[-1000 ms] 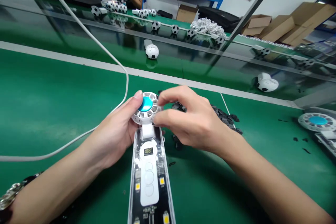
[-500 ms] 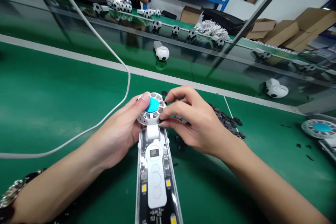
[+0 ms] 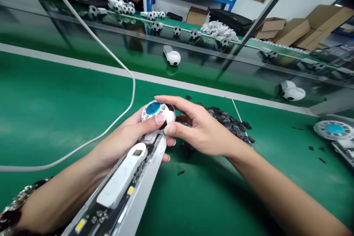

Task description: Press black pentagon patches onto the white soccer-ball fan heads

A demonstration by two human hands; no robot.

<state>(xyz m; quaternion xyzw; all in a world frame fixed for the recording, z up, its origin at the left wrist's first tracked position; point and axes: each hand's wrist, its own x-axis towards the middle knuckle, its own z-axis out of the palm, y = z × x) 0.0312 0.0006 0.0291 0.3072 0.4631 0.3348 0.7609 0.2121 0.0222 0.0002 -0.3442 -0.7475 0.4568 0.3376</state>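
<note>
The left hand [image 3: 121, 138] closes around a clear plastic handheld fan body [image 3: 121, 180] while the right hand [image 3: 204, 129] pinches a black-and-white football-patterned shell [image 3: 169, 113] against its head, seemingly needing firmer seating.

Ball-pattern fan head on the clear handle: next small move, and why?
Probably press the football-patterned shell firmly onto the fan head with the right hand. Its thumb and fingers are on the shell, and the left hand is steadying the clear handle. I can't tell whether the shell is fully seated.
</note>
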